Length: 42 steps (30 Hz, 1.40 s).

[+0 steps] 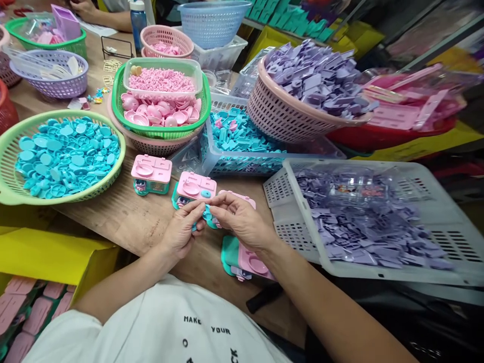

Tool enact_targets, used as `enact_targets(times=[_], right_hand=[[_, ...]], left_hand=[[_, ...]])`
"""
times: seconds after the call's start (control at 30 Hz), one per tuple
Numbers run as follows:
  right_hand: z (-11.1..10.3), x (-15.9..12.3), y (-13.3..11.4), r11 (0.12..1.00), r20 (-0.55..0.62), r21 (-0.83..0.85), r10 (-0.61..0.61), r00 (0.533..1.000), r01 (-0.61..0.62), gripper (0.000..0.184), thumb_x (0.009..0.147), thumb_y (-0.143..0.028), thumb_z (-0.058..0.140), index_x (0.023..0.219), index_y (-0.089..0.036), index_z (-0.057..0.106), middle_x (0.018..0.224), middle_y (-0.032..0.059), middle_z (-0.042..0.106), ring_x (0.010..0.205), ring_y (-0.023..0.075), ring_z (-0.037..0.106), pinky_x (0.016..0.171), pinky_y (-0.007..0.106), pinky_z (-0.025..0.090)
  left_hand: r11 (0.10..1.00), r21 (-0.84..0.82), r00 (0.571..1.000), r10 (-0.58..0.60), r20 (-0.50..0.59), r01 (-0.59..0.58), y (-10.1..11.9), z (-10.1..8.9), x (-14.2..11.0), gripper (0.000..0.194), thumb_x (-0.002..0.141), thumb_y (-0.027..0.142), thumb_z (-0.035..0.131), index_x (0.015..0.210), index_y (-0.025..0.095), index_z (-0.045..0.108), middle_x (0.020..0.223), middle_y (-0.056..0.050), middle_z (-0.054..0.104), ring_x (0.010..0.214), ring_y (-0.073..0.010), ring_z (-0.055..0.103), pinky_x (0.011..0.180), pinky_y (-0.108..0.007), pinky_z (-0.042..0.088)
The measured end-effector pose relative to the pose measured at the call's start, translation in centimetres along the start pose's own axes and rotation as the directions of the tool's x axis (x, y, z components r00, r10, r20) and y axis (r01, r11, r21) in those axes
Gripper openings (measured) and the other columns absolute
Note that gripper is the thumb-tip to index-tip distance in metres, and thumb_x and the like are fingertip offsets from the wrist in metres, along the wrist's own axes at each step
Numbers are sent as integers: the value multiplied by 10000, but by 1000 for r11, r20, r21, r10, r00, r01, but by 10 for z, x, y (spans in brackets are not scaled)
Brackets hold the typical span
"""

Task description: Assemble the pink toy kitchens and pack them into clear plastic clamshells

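My left hand [184, 229] and my right hand [239, 220] meet over the wooden table [132, 222], fingers pinched together on a small teal plastic part [207, 213]. Just behind them stands a pink and teal toy camera [195, 187] with a teal button on top. A second toy camera [151, 174] sits to its left. A third one [245, 260] lies on its side under my right wrist.
A green basket of teal discs [62, 156] is at the left. A green basket of pink parts [162, 108], a clear tray of teal pieces [242, 141], a pink basket [302, 96] and a white crate [374, 222] of purple parts surround the hands. Another person's arm [98, 15] is at the far end.
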State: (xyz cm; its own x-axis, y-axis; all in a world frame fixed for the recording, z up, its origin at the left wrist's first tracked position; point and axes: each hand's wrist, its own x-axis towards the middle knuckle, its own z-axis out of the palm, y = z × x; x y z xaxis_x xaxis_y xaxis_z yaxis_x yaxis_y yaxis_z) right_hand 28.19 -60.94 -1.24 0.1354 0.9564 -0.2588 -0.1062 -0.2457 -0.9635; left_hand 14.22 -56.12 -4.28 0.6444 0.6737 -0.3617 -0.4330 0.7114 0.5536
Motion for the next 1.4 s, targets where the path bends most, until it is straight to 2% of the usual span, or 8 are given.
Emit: enact_targets(times=[0.23,0.47,0.6,0.8,0.97,1.07,1.17,1.4], right_hand=[[-18,11,-12,978,-37,-209,-5,999,-3,482,663,-561,841,907,-188,657,783,10,655,620,114,549,546,251,439],[-38,44,-7,780,-109,-614,-233,966,119,414,733,-559,756,877,-172,755,870,73,746,767,199,652,716,331,506],[-40,47,-1,740,-95,-667,-199,975,86,386,780,-524,730,936,-175,779,879,70,759,725,194,643,668,327,490],[-33,39,0,587,13,-773,-362,932,239,250,862,-438,697,942,-218,784,926,61,767,762,217,683,719,361,537],[-24,32,11,281,166,-895,-511,844,346,210,949,-362,607,930,-239,776,1025,65,771,913,226,722,825,351,560],[-21,30,19,161,188,-936,-524,831,314,227,974,-341,575,958,-224,770,1063,75,770,922,227,717,817,337,538],[-21,31,20,119,168,-958,-506,846,262,260,990,-351,543,965,-218,766,1092,87,760,908,225,704,791,327,503],[-8,25,2,771,-209,-595,-422,882,228,707,931,-760,344,1386,-263,557,1056,67,664,695,157,608,564,276,449]], left_hand=[[846,414,933,360,24,-337,-12,-12,12,350,846,455,712,1010,152,651,676,35,529,507,-59,436,488,-189,353],[-257,918,896,254,365,-302,-24,-24,13,524,966,172,446,1489,137,426,1118,-121,648,827,-195,658,665,-291,504],[-429,876,928,184,323,-220,-27,-23,13,579,967,151,433,1541,168,354,1083,-92,641,810,-185,668,611,-267,491],[-174,943,891,318,325,-282,-28,-26,13,528,916,101,465,1435,166,537,966,-102,628,690,-171,598,561,-260,405],[471,807,921,325,217,-356,-21,-29,7,319,839,142,630,1142,191,720,867,-63,592,752,-171,553,694,-252,435],[879,452,988,122,98,-153,-11,-31,1,195,861,309,660,974,163,724,742,-22,541,678,-136,522,627,-225,423],[984,58,984,-173,45,170,0,-33,-5,326,865,437,643,910,121,713,747,-29,548,638,-109,536,539,-193,395],[919,358,986,149,76,-166,-1,-25,-22,248,788,360,771,871,132,720,676,7,545,577,-72,457,525,-175,341]])
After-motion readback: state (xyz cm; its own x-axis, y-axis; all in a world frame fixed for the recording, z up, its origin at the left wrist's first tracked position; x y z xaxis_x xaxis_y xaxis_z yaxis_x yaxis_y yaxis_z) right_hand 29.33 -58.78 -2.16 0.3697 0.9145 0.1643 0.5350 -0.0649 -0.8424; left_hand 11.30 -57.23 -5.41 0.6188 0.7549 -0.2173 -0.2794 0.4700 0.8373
